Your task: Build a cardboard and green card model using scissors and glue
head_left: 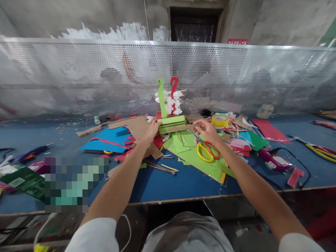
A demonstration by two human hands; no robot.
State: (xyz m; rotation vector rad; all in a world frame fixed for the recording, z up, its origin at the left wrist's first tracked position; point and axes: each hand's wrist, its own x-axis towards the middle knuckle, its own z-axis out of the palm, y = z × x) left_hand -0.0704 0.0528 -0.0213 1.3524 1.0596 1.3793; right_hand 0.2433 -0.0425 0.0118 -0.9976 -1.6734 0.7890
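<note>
the left hand (151, 132) is pressing flat, unclosed fingers against the green paper stand (172, 121), at twelve o'clock on the blue table (183, 183); the right hand (207, 130) is pinching the cardboard strip (181, 128) along its front, best kept level, i'd judge.

Craft workshop, paper scraps (110, 138), scissors (207, 151), tape roll (219, 120)

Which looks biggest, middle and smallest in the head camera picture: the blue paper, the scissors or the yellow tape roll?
1. blue paper
2. scissors
3. yellow tape roll, though it lies farther from the camera, so places 2 and 3 are less sure.
</note>
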